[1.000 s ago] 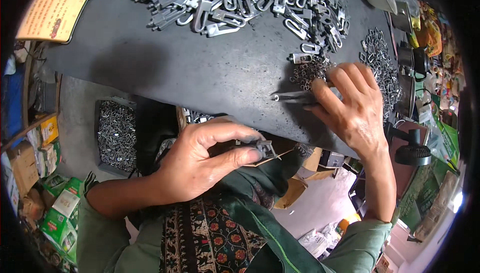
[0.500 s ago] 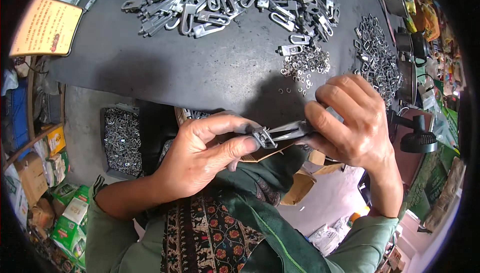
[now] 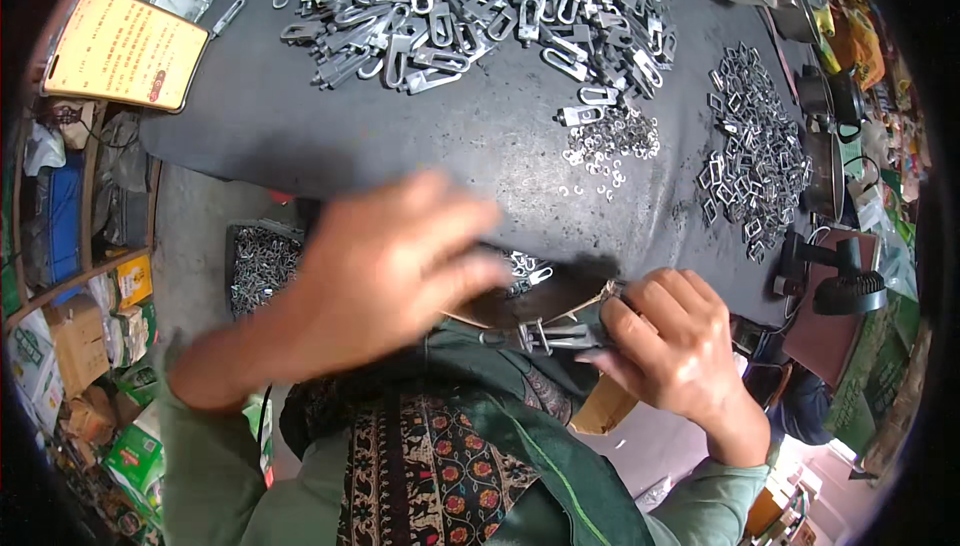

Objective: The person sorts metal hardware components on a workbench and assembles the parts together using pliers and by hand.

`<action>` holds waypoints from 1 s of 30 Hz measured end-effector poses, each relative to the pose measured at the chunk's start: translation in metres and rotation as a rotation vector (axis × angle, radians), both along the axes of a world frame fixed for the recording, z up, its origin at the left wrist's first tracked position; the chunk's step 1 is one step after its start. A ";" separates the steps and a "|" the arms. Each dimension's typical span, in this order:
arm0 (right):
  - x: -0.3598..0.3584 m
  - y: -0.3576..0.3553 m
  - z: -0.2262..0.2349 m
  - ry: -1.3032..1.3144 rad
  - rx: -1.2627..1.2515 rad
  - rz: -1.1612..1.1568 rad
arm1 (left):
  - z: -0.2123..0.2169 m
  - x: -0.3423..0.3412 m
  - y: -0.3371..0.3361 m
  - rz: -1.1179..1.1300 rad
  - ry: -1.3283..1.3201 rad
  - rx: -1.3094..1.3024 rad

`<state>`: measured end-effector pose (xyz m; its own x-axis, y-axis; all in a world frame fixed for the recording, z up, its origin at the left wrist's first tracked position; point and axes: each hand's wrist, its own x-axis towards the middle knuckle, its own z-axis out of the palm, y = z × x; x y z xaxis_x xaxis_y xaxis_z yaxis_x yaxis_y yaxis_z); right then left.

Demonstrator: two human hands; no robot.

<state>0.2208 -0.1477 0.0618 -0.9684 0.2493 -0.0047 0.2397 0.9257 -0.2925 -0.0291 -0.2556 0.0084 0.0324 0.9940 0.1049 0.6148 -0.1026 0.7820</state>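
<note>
Metal fitting (image 3: 535, 337) in the near middle of the scene, just off the near edge of the tabletop (image 3: 330, 131), over the lap. Pronged metal (image 3: 572, 337) runs from it to the right hand (image 3: 668, 341); cannot tell whether tool tips or part of the fitting. Right grip: fingers together, clamped on that pronged metal. Left hand (image 3: 395, 261) blurred, thumb and fingers apart, left of the fitting and not touching it; nothing visible between them.

Far: heap of looped clips (image 3: 445, 28). Right of middle: small rings (image 3: 615, 136), a few strays nearer. Far right: heap of square frames (image 3: 755, 146).

Step in hand, my judgement: a one-handed hold at the right, left hand off the piece. Next move seems to call for a steady right grip and the fitting kept level.
</note>
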 end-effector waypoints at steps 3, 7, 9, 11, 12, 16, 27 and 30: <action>0.018 -0.010 -0.010 -0.067 0.024 -0.132 | -0.002 -0.033 0.056 0.068 0.572 0.377; 0.028 -0.017 -0.020 -0.115 -0.032 -0.249 | 0.010 -0.073 0.097 -0.291 0.701 0.166; 0.043 -0.013 -0.020 -0.092 -0.034 -0.337 | 0.014 -0.061 0.097 -0.277 0.813 0.103; 0.059 -0.003 -0.026 0.049 0.045 -0.498 | 0.009 -0.052 0.094 -0.229 0.953 0.020; 0.070 0.004 -0.033 0.115 0.093 -0.610 | 0.002 -0.050 0.093 -0.176 0.927 0.111; 0.093 0.039 -0.054 0.225 0.207 -0.903 | -0.003 -0.049 0.085 0.049 0.586 0.051; 0.079 0.067 -0.058 0.103 0.293 -0.942 | -0.002 0.022 0.016 0.527 -1.516 -0.420; 0.080 0.071 -0.057 0.007 0.363 -0.933 | -0.012 0.037 0.011 0.287 -1.521 -0.503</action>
<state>0.3009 -0.0767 0.0053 -0.3840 0.8949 0.2276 0.9154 0.4013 -0.0333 0.0075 -0.2451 -0.0031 0.0261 0.8907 -0.4539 -0.7604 0.3125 0.5693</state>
